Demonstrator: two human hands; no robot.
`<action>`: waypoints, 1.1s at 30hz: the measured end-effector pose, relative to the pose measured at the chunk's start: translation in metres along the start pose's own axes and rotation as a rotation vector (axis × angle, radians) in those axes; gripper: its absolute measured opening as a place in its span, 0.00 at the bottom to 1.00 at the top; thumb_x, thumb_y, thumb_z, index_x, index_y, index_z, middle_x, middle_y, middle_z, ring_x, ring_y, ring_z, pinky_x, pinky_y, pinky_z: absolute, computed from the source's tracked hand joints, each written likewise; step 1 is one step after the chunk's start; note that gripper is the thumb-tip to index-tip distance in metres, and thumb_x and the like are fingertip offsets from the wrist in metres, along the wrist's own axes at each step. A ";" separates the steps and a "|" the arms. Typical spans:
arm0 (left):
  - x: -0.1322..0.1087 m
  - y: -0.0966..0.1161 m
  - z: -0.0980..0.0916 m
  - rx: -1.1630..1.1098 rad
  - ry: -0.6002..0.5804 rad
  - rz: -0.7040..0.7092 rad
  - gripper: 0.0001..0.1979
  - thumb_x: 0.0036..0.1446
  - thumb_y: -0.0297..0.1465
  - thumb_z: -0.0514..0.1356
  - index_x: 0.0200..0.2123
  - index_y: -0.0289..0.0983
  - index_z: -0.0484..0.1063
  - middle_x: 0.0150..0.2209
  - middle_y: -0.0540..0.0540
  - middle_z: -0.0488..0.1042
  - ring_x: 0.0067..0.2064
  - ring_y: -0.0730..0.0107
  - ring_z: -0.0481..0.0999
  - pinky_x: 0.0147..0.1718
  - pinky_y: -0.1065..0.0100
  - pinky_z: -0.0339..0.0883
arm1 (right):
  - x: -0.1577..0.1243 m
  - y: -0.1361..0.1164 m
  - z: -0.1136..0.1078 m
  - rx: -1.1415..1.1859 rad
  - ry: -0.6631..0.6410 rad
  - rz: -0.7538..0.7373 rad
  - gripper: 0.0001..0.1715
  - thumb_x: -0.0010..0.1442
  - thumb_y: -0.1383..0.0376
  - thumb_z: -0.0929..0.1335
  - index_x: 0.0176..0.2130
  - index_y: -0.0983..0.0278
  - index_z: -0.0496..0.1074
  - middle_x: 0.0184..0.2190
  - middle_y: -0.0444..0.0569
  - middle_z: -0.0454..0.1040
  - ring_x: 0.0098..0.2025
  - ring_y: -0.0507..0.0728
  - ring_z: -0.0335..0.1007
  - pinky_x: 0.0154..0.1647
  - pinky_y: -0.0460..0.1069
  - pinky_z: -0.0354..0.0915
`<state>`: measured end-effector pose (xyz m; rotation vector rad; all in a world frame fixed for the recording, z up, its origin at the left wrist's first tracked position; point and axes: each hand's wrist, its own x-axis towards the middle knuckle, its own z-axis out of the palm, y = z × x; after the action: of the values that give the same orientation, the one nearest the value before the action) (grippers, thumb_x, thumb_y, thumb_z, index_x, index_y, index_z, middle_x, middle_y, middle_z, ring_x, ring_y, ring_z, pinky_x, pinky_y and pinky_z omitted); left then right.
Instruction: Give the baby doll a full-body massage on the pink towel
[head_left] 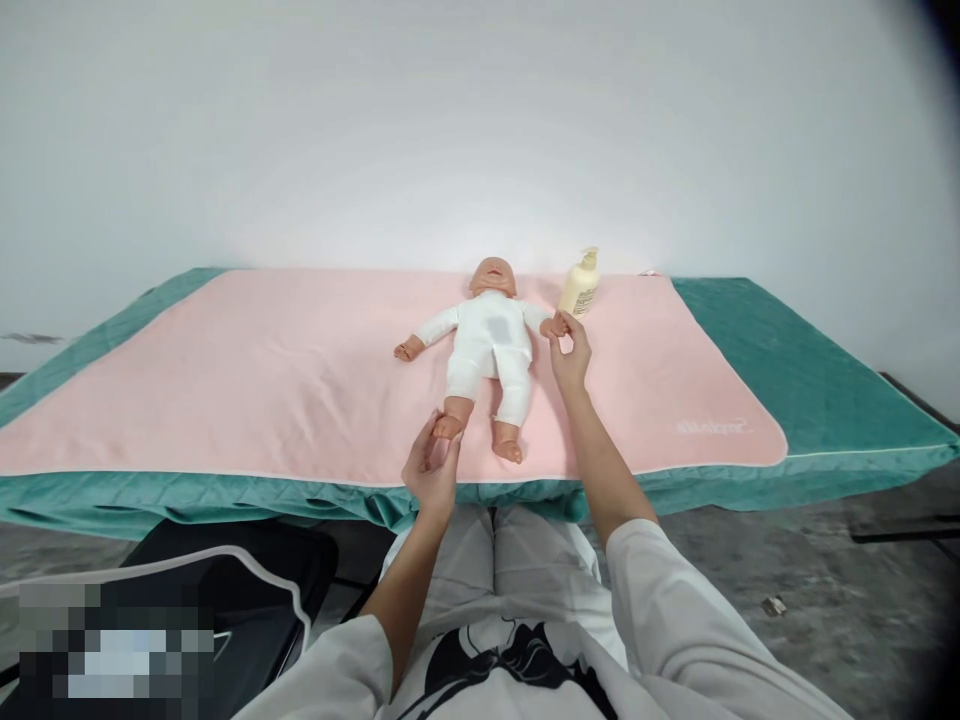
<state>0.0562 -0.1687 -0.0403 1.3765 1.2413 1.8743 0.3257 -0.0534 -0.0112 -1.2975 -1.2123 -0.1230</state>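
Observation:
A baby doll (491,335) with a white cloth body lies on its back on a pink mat (300,370), its head toward the wall. My left hand (433,465) has its thumb and fingers closed around the doll's foot on the left side. With thumb and fingers pinched, my right hand (571,352) holds the doll's hand on the right side. Just beyond my right hand stands a pale yellow pump bottle (580,285) with dark print. The doll's other arm and other leg rest on the mat, untouched.
Under the mat, a green quilted cover (795,350) spreads over the table. A white wall (480,130) rises along the far edge. Below the near edge at left is a black chair or case (247,610) with a pale cable (259,565) across it.

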 end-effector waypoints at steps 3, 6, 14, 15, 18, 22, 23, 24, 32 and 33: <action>0.016 0.001 0.017 -0.079 0.021 0.067 0.22 0.57 0.37 0.69 0.53 0.34 0.76 0.51 0.37 0.79 0.55 0.55 0.80 0.54 0.60 0.77 | 0.010 -0.006 0.023 0.084 0.003 -0.102 0.24 0.66 0.56 0.64 0.57 0.62 0.71 0.52 0.55 0.77 0.55 0.58 0.74 0.61 0.57 0.70; 0.034 -0.001 0.031 -0.065 0.016 0.123 0.22 0.58 0.38 0.68 0.53 0.35 0.76 0.52 0.38 0.79 0.55 0.56 0.79 0.55 0.60 0.76 | 0.013 -0.007 0.040 0.124 -0.052 -0.166 0.24 0.66 0.56 0.63 0.58 0.61 0.71 0.52 0.56 0.77 0.54 0.59 0.75 0.60 0.58 0.70; 0.060 -0.013 0.072 -0.074 -0.001 0.155 0.22 0.57 0.36 0.69 0.54 0.38 0.75 0.52 0.41 0.80 0.53 0.60 0.81 0.54 0.61 0.77 | 0.004 0.001 0.040 0.014 -0.371 -0.360 0.19 0.67 0.61 0.63 0.53 0.60 0.75 0.52 0.54 0.80 0.55 0.60 0.76 0.61 0.60 0.68; 0.060 -0.015 0.077 -0.077 -0.006 0.155 0.22 0.57 0.35 0.69 0.54 0.38 0.75 0.52 0.42 0.80 0.53 0.60 0.81 0.54 0.61 0.77 | 0.004 0.002 0.039 -0.001 -0.409 -0.386 0.18 0.67 0.62 0.63 0.52 0.60 0.76 0.53 0.53 0.80 0.56 0.59 0.76 0.61 0.59 0.69; 0.060 -0.019 0.086 -0.088 -0.020 0.189 0.21 0.56 0.34 0.70 0.54 0.38 0.76 0.52 0.42 0.80 0.54 0.60 0.80 0.55 0.60 0.76 | 0.006 0.004 0.039 -0.032 -0.463 -0.428 0.18 0.68 0.63 0.62 0.51 0.60 0.76 0.53 0.52 0.80 0.57 0.58 0.75 0.61 0.58 0.69; 0.058 -0.023 0.090 -0.075 -0.018 0.237 0.21 0.57 0.34 0.69 0.54 0.37 0.75 0.52 0.41 0.80 0.53 0.60 0.81 0.54 0.60 0.77 | 0.006 0.005 0.042 -0.014 -0.452 -0.457 0.17 0.69 0.63 0.62 0.51 0.60 0.77 0.52 0.52 0.81 0.56 0.57 0.77 0.61 0.57 0.70; 0.057 -0.024 0.090 -0.069 -0.014 0.243 0.21 0.57 0.35 0.69 0.53 0.37 0.75 0.51 0.41 0.80 0.53 0.59 0.81 0.54 0.60 0.77 | 0.005 0.005 0.042 -0.005 -0.443 -0.460 0.17 0.69 0.63 0.62 0.50 0.60 0.77 0.52 0.52 0.81 0.56 0.57 0.77 0.61 0.58 0.70; 0.056 -0.024 0.091 -0.063 -0.009 0.250 0.21 0.57 0.35 0.70 0.53 0.37 0.75 0.51 0.41 0.80 0.53 0.59 0.81 0.54 0.60 0.77 | 0.005 0.005 0.043 0.002 -0.434 -0.460 0.17 0.69 0.63 0.62 0.50 0.61 0.77 0.51 0.52 0.81 0.56 0.57 0.77 0.61 0.58 0.70; 0.049 -0.025 0.088 -0.006 0.006 0.291 0.20 0.57 0.33 0.70 0.52 0.36 0.75 0.50 0.40 0.80 0.53 0.58 0.81 0.52 0.59 0.78 | 0.001 0.003 0.039 0.057 -0.343 -0.363 0.17 0.68 0.63 0.63 0.52 0.59 0.75 0.53 0.51 0.80 0.57 0.57 0.75 0.62 0.57 0.70; 0.048 -0.025 0.086 0.008 0.009 0.291 0.20 0.57 0.33 0.70 0.52 0.36 0.75 0.50 0.40 0.80 0.52 0.58 0.81 0.52 0.58 0.78 | 0.001 0.003 0.037 0.073 -0.313 -0.344 0.17 0.68 0.62 0.63 0.53 0.59 0.74 0.54 0.52 0.79 0.58 0.57 0.75 0.62 0.57 0.70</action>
<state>0.1155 -0.0865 -0.0333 1.6275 1.0997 2.0699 0.3054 -0.0229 -0.0198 -1.0601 -1.6879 -0.1244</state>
